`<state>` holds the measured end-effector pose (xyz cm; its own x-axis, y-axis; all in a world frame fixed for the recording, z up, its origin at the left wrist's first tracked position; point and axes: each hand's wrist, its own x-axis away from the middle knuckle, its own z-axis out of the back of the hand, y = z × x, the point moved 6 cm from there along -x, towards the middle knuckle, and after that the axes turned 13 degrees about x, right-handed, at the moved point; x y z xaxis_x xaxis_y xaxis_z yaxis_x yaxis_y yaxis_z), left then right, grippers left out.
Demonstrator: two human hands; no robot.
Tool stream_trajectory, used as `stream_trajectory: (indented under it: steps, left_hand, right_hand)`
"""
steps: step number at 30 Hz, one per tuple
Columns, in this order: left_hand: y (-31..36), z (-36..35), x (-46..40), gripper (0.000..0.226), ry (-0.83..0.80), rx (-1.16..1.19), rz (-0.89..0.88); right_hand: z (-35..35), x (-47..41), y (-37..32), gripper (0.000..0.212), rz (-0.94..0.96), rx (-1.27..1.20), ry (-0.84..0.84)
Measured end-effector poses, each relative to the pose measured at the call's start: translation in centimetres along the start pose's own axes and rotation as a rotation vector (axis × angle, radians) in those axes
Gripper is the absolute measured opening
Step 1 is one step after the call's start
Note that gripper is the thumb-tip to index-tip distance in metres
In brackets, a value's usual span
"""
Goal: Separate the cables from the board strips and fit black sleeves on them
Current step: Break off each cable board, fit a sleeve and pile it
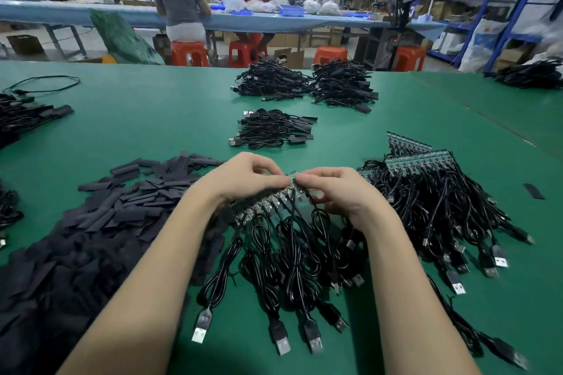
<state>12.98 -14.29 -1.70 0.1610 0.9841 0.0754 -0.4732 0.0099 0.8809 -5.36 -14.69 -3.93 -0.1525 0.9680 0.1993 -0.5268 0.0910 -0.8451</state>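
Both hands meet at the middle of the green surface [158, 119], toward its near edge. The left hand [243, 176] pinches the top end of the board strip [268, 202] with curled fingers; the right hand [335, 189] pinches the same end just beside it. Black cables [292, 253] hang off the strip toward the near edge. Black sleeves [100, 222] are heaped at the left edge. More loaded strips [417, 161] lie right, finished cable bundles [271, 129] beyond.
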Motion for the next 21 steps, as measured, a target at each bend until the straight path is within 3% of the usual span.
stream_trajectory:
  steps: [7,10,13,15,17,21]
  left_hand:
    - [-0.3,-1.1,0.5,0.026,-0.074,0.391,-0.026]
    - [-0.4,-1.2,0.6,0.027,-0.106,0.454,-0.027]
    - [-0.5,-1.3,0.5,0.019,-0.146,0.510,-0.035]
    - [-0.4,-1.5,0.5,0.018,-0.180,0.580,-0.040]
    - [-0.3,-1.3,0.4,0.018,-0.165,0.549,-0.062]
    - [-0.6,-0.5,-0.2,0.010,-0.032,0.209,-0.086]
  right_hand:
    - [-0.8,0.1,-0.1,0.020,-0.009,-0.268,-0.119]
    - [-1.4,0.2,-0.1,0.024,-0.042,-0.433,-0.190]
    - [-1.9,0.6,-0.1,0.005,-0.077,-0.534,-0.220]
    - [-2.2,0.8,0.0,0.014,-0.109,-0.595,-0.235]
    - [-2.0,1.1,-0.1,0.020,-0.123,-0.634,-0.246]
    - [0.1,0.9,-0.8,0.014,-0.050,-0.598,-0.133]
